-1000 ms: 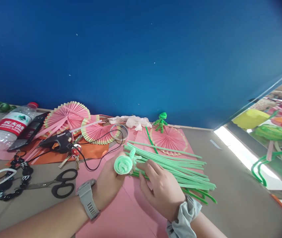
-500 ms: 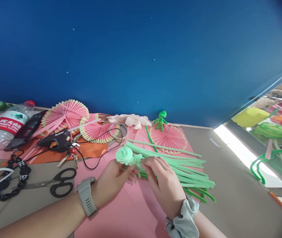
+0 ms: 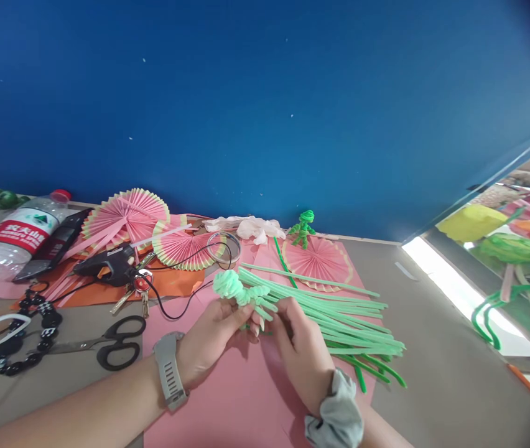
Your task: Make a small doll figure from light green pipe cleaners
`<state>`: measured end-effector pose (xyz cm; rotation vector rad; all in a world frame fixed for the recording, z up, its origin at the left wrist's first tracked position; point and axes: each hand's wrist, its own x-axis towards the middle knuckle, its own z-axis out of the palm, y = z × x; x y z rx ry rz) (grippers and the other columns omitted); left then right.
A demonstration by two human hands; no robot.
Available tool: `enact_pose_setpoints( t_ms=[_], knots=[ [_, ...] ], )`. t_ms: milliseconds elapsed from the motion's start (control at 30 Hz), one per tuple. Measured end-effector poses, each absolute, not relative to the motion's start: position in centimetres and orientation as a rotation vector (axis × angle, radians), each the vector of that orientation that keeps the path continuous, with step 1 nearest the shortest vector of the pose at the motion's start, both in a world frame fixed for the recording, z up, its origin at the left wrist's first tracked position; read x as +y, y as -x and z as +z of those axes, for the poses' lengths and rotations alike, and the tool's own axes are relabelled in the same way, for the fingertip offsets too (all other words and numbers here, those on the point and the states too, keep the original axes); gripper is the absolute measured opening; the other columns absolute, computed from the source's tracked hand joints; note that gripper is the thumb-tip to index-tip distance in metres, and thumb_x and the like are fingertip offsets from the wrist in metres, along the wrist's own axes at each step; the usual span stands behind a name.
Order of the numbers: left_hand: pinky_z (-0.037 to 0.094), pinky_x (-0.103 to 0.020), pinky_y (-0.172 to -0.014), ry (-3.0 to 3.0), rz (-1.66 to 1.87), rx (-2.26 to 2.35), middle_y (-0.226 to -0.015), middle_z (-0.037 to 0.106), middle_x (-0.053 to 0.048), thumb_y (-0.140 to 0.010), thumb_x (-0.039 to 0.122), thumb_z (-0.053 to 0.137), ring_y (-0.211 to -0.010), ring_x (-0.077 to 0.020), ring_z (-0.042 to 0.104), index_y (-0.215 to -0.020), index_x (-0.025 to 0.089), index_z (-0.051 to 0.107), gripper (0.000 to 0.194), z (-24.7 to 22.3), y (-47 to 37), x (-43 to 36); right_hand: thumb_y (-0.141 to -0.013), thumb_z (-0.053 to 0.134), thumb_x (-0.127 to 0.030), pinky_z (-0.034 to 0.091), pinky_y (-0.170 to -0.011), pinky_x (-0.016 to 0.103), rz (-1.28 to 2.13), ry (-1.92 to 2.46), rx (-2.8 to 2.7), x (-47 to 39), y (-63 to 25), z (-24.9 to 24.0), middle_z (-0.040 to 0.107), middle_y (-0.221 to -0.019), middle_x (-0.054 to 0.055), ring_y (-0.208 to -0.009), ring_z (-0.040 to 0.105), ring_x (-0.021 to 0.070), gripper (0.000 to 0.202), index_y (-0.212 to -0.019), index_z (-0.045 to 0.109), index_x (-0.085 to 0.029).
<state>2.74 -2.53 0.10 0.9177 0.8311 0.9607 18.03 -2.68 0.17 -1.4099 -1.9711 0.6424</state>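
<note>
A pale green pipe-cleaner figure (image 3: pixel 227 284) with a coiled round head and twisted body is pinched by my left hand (image 3: pixel 216 333), which wears a grey watch. My right hand (image 3: pixel 300 348), with a grey scrunchie at the wrist, is closed at the figure's lower end; what its fingertips hold is too small to tell. Behind and beside my right hand lies a bundle of pale green pipe cleaners (image 3: pixel 358 317) on pink paper (image 3: pixel 241 398). A finished-looking darker green figure (image 3: pixel 303 228) stands near the blue panel, beside a pink pleated fan (image 3: pixel 316 264).
Black scissors (image 3: pixel 118 342), a beaded bracelet (image 3: pixel 43 336), keys (image 3: pixel 145 302), a black glue gun (image 3: pixel 109 264) and a bottle (image 3: pixel 22 233) lie at left. More pleated fans (image 3: pixel 127 218) and a tape ring (image 3: pixel 223 249) sit behind. A blue panel (image 3: pixel 265 112) rises at the back.
The figure has turned and tilted, showing its head from the side and its limbs pointing right. My right hand has moved slightly down and left.
</note>
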Motion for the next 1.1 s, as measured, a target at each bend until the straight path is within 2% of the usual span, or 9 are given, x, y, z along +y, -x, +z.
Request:
enact_pose_setpoints(
  t_ms=[100, 233, 433, 600, 700, 800, 900, 967, 1100],
  knots=[
    [0.045, -0.024, -0.054, -1.075, 1.009, 1.014, -0.067, 0.057, -0.003, -0.082, 0.035, 0.05, -0.062, -0.0157, 0.055, -0.071, 0.015, 0.058, 0.024, 0.1, -2.6, -2.5, -0.086, 0.037, -0.018, 0.034, -0.048, 0.023, 0.357, 1.458, -2.24, -3.1, -17.8, 0.1, 0.053, -0.061, -0.001, -0.052, 0.049, 0.014, 0.01, -0.08, 0.045, -0.019],
    [0.039, -0.023, -0.056, -1.521, 1.074, 1.313, -0.064, 0.058, -0.001, -0.079, 0.02, 0.051, -0.059, -0.0156, 0.052, -0.069, 0.018, 0.056, 0.012, 0.1, -2.1, -2.5, -0.085, 0.038, -0.013, 0.039, -0.056, 0.025, 0.171, 1.356, -2.45, -3.1, -18.1, 0.0, 0.059, -0.076, 0.004, -0.066, 0.055, 0.0173, 0.015, -0.091, 0.05, -0.018],
    [0.036, -0.023, -0.057, -1.761, 1.004, 1.273, -0.061, 0.055, 0.0, -0.076, 0.006, 0.042, -0.058, -0.0153, 0.048, -0.068, 0.02, 0.054, 0.02, -0.2, -1.9, -2.4, -0.086, 0.04, -0.014, 0.043, -0.067, 0.029, 0.275, 1.284, -2.468, -2.2, -18.8, 0.8, 0.061, -0.082, 0.004, -0.075, 0.055, 0.0183, 0.016, -0.092, 0.054, -0.019],
    [0.038, -0.024, -0.064, -1.756, 0.989, 1.262, -0.073, 0.058, -0.001, -0.079, 0.007, 0.039, -0.069, -0.0164, 0.051, -0.077, 0.019, 0.054, 0.019, -0.3, -2.1, -2.3, -0.084, 0.046, -0.017, 0.044, -0.068, 0.024, 0.717, 1.305, -2.283, -2.0, -18.8, 1.9, 0.063, -0.088, 0.001, -0.08, 0.058, 0.0145, 0.012, -0.091, 0.055, -0.02],
    [0.04, -0.024, -0.057, -1.667, 0.932, 1.242, -0.064, 0.055, 0.0, -0.084, 0.016, 0.039, -0.06, -0.0148, 0.051, -0.071, 0.019, 0.052, 0.018, -0.4, -2.1, -2.4, -0.082, 0.05, -0.023, 0.041, -0.059, 0.021, 0.843, 1.35, -2.09, -1.9, -18.8, 2.0, 0.06, -0.078, -0.001, -0.069, 0.055, 0.0123, 0.006, -0.085, 0.054, -0.02],
    [0.041, -0.023, -0.049, -1.513, 0.86, 1.083, -0.057, 0.053, 0.001, -0.087, 0.028, 0.038, -0.05, -0.0127, 0.05, -0.068, 0.018, 0.051, 0.025, -0.2, -2.1, -2.6, -0.085, 0.045, -0.03, 0.033, -0.046, 0.02, 0.911, 1.357, -1.888, -1.4, -19.1, 1.6, 0.045, -0.058, -0.005, -0.05, 0.04, 0.0088, 0.016, -0.074, 0.049, -0.019],
    [0.044, -0.024, -0.05, -1.369, 0.804, 0.896, -0.057, 0.056, -0.001, -0.087, 0.034, 0.039, -0.047, -0.0126, 0.053, -0.071, 0.016, 0.053, 0.028, 0.2, -2.1, -2.7, -0.086, 0.043, -0.035, 0.028, -0.042, 0.019, 0.953, 1.296, -1.773, -1.0, -19.4, 0.8, 0.033, -0.055, -0.007, -0.046, 0.031, 0.0082, 0.021, -0.072, 0.044, -0.019],
    [0.044, -0.025, -0.051, -1.274, 0.792, 0.841, -0.056, 0.055, -0.001, -0.087, 0.036, 0.04, -0.048, -0.0124, 0.053, -0.068, 0.015, 0.055, 0.031, 0.3, -2.1, -2.7, -0.087, 0.041, -0.033, 0.03, -0.045, 0.02, 0.91, 1.273, -1.814, -1.1, -19.5, 0.4, 0.035, -0.056, -0.006, -0.048, 0.033, 0.0088, 0.021, -0.071, 0.043, -0.02],
    [0.043, -0.023, -0.052, -1.112, 0.855, 0.819, -0.058, 0.05, 0.0, -0.085, 0.036, 0.044, -0.05, -0.0103, 0.05, -0.065, 0.014, 0.054, 0.032, 0.1, -2.2, -2.5, -0.089, 0.033, -0.02, 0.038, -0.056, 0.023, 0.729, 1.276, -2.093, -2.0, -18.8, -0.1, 0.051, -0.067, -0.001, -0.059, 0.047, 0.0125, 0.017, -0.079, 0.047, -0.019]
  ],
)
